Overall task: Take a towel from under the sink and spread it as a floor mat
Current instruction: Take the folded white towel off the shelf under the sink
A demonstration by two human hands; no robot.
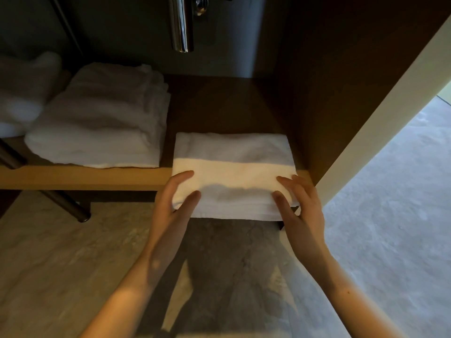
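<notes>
A folded white towel (233, 164) lies on the wooden shelf (85, 178) under the sink, its front edge hanging past the shelf's lip. My left hand (174, 203) grips the towel's front left corner, thumb on top and fingers beneath. At the front right corner my right hand (299, 206) holds it the same way. The towel stays folded and rests partly on the shelf.
A taller stack of folded white towels (102, 118) sits to the left on the same shelf, with another pale bundle (22, 93) further left. A chrome drain pipe (181, 23) hangs above. A wooden side panel (341, 81) closes the right. Stone floor (61, 264) lies below.
</notes>
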